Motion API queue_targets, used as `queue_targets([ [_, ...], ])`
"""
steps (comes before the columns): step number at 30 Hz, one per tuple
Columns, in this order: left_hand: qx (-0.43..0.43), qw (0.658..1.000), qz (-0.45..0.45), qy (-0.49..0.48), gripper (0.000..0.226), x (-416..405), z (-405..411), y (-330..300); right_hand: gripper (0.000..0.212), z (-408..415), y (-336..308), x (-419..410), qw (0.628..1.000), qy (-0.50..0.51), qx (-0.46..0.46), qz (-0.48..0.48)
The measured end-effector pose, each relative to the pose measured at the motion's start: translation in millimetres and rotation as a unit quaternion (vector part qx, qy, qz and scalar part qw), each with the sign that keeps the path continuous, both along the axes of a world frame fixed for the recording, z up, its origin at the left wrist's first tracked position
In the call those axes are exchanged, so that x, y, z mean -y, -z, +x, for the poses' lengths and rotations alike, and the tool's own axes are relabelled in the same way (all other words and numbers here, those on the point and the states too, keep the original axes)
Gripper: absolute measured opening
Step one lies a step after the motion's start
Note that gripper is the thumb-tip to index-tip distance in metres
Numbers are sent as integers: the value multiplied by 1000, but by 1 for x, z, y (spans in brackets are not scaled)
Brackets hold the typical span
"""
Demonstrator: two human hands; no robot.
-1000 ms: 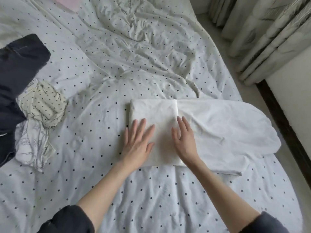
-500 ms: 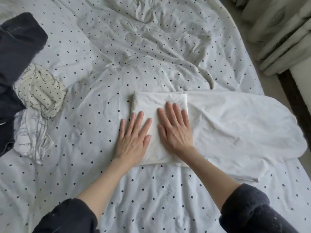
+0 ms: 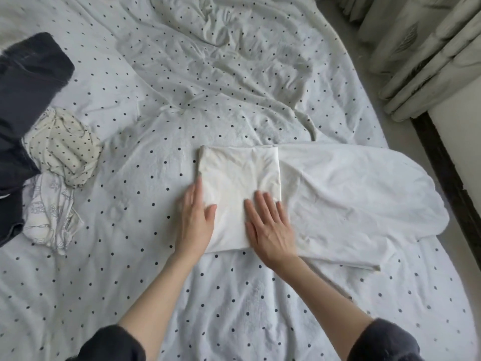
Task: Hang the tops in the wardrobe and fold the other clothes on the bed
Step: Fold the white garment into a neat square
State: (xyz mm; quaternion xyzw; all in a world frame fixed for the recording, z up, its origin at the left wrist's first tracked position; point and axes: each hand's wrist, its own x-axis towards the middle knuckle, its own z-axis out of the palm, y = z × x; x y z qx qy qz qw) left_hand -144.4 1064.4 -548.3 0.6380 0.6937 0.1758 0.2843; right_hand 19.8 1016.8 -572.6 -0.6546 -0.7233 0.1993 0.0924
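Observation:
A plain white garment [image 3: 338,201] lies across the dotted bed cover [image 3: 130,269], its left end folded over into a neat square [image 3: 239,175]. My left hand [image 3: 195,220] rests flat with fingers together along the square's left edge. On the square's lower right part my right hand [image 3: 270,227] lies flat, fingers spread. Neither hand grips the cloth. The garment's right end stays unfolded and reaches the bed's right edge.
At the left lie a dark grey garment [image 3: 23,100], a crumpled cream dotted garment [image 3: 62,149] and a white printed one [image 3: 49,220]. Rumpled cover fills the far middle. Curtains [image 3: 421,56] and a dark skirting board [image 3: 447,186] stand past the bed's right edge.
My left hand has slid left off the folded square to its left edge. My right hand has drawn back toward me and to the right across the square.

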Motion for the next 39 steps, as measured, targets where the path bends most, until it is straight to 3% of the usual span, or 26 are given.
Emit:
queue_targets([
  [2,95,988,-47,-109,50,3,-1,-2,42,2,-3,11,1000,4,-15,-10],
  [5,199,953,-123,-191,8,-8,-2,-6,47,9,-9,9,996,22,-74,-44],
  [10,245,944,-122,-186,26,-21,1,-33,53,18,-26,-19,955,118,-227,-146],
  [18,238,952,-93,-168,22,-29,-37,-104,54,-19,-72,-36,943,71,-245,-212],
  [24,189,952,-19,-241,18,-39,-107,-151,42,-81,-110,-54,921,-25,-316,-228],
  [30,90,987,-7,-130,15,-39,-60,-161,42,-77,-109,-61,912,19,-320,-256],
  [32,86,991,-8,-99,13,-37,-35,-158,37,-57,-110,-63,883,81,-376,-269],
  [36,104,994,-26,0,14,-29,18,-145,36,-1,-117,-63,722,236,-576,-304],
  [38,88,991,-63,72,20,-23,41,-131,41,24,-114,-63,693,263,-600,-300],
  [39,74,989,-80,101,22,-21,48,-121,40,32,-110,-62,703,268,-586,-301],
])
